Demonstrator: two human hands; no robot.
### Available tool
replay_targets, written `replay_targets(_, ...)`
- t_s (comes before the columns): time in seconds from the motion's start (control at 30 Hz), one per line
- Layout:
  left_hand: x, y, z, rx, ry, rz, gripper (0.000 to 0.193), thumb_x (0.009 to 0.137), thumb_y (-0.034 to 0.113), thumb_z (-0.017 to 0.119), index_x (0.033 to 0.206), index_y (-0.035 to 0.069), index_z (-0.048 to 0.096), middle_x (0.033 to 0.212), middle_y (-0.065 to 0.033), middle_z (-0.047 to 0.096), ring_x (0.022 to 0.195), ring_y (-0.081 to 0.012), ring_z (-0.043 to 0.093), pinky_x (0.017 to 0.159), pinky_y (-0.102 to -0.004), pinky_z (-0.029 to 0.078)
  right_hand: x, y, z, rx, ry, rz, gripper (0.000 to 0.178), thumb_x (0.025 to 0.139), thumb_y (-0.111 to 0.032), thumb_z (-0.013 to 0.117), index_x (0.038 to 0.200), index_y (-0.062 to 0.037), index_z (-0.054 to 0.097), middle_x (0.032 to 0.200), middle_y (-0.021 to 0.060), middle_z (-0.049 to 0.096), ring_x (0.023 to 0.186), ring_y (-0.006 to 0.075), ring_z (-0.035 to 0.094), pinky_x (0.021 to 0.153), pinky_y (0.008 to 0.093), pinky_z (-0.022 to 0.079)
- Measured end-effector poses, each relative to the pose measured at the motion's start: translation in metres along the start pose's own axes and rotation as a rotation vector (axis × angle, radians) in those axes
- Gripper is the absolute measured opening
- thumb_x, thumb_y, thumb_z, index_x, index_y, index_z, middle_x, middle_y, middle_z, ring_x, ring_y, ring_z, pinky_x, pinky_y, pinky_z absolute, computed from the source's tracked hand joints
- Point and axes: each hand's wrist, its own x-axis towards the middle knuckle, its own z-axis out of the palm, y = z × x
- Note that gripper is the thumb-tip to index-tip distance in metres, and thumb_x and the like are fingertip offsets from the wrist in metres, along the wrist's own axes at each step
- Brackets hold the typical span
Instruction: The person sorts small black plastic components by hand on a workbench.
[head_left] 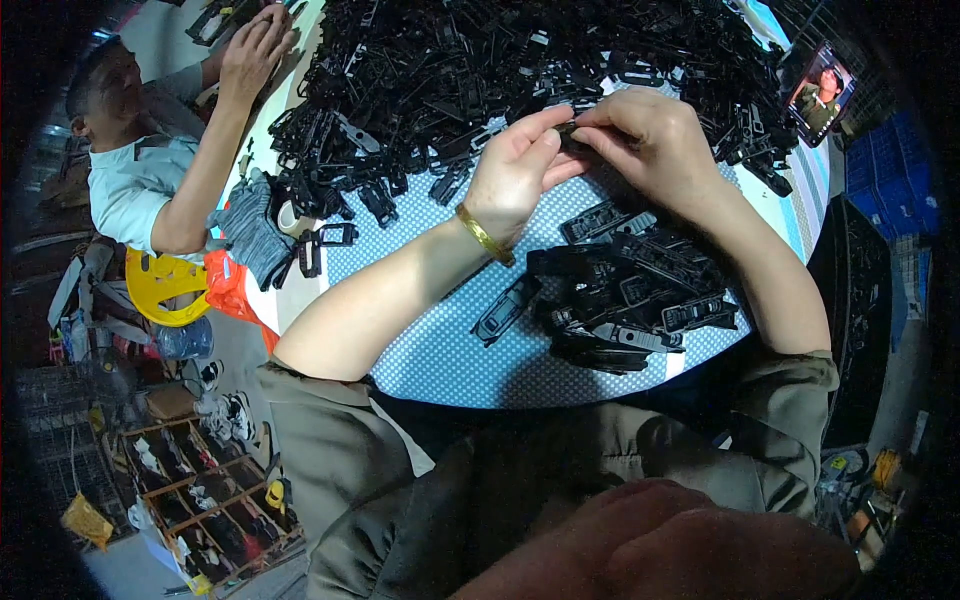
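Note:
Both my hands meet over the middle of the table, between two heaps of parts. My left hand (515,172), with a gold bangle at its wrist, pinches a small dark part (568,133). From the other side, the fingertips of my right hand (648,138) close on the same piece. Mostly covered by fingers, its exact shape is hidden. Beyond my hands spreads a large heap of black plastic parts (430,70), long and frame-like. Closer to my body, below my hands, lies a smaller pile of similar black parts (640,285).
A blue dotted cloth (430,350) covers the table. At left sit a grey glove (255,225), a tape roll (288,217) and a yellow stool (165,290). Another person (150,150) works at the far left. A lit screen (822,95) stands at the right edge.

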Motion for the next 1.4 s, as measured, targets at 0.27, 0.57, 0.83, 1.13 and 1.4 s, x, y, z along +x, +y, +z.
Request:
replay_targets(0.27, 0.001, -0.005, -0.005, -0.001, -0.007, -0.016, 0.04, 0.09, 0.012, 0.037, 0.125, -0.007, 0.031, 0.113, -0.0169, 0.047, 0.093, -0.0187, 0.054, 0.086, -0.0297, 0.046, 0.0, -0.001, -0.002, -0.088, 0.015, -0.055, 0.012, 0.066, -0.008, 0.067, 0.075, -0.0026, 0.061, 0.068, 0.0084, 0.059, 0.062, 0.0224, 0.056, 0.054, 0.0302, 0.046)
replay_targets(0.57, -0.001, 0.001, 0.0, -0.021, -0.03, 0.018, 0.038, 0.089, 0.008, 0.041, 0.123, -0.005, 0.034, 0.112, -0.0147, 0.051, 0.095, -0.0171, 0.056, 0.086, -0.0265, 0.046, 0.003, -0.003, 0.0, -0.108, 0.025, -0.067, 0.013, 0.066, -0.009, 0.066, 0.075, -0.0028, 0.058, 0.081, 0.0091, 0.058, 0.076, 0.0241, 0.055, 0.063, 0.0305, 0.045)
replay_targets(0.83, 0.001, 0.009, 0.001, -0.104, -0.08, 0.018, 0.049, 0.085, 0.006, 0.05, 0.127, -0.004, 0.026, 0.095, -0.0153, 0.055, 0.079, -0.0211, 0.061, 0.07, -0.0285, 0.053, 0.003, 0.005, -0.004, 0.439, -0.122, 0.416, 0.023, 0.075, -0.022, 0.065, 0.087, -0.0032, 0.059, 0.083, 0.0035, 0.058, 0.073, 0.0112, 0.055, 0.06, 0.022, 0.044)
replay_targets(1.13, 0.0, 0.017, -0.006, -0.113, -0.137, 0.008, 0.044, 0.085, 0.01, 0.052, 0.124, -0.001, 0.036, 0.058, -0.0022, 0.052, 0.044, -0.0092, 0.047, 0.042, -0.0183, 0.038, 0.006, 0.016, -0.016, 0.7, -0.288, 0.452, 0.025, 0.077, -0.023, 0.063, 0.094, -0.0042, 0.064, 0.071, 0.0021, 0.062, 0.06, 0.0057, 0.054, 0.054, 0.0182, 0.042)
replay_targets(1.4, -0.02, 0.032, 0.018, 0.862, -0.219, 0.755, 0.028, 0.079, 0.0, 0.052, 0.107, -0.001, 0.052, 0.103, -0.0148, 0.058, 0.086, -0.0193, 0.06, 0.074, -0.0287, 0.05, 0.011, 0.076, -0.047, -0.096, 0.11, 0.333, 0.023, 0.082, -0.023, 0.055, 0.099, -0.0091, 0.061, 0.093, 0.0091, 0.061, 0.088, 0.0181, 0.057, 0.074, 0.0291, 0.045)
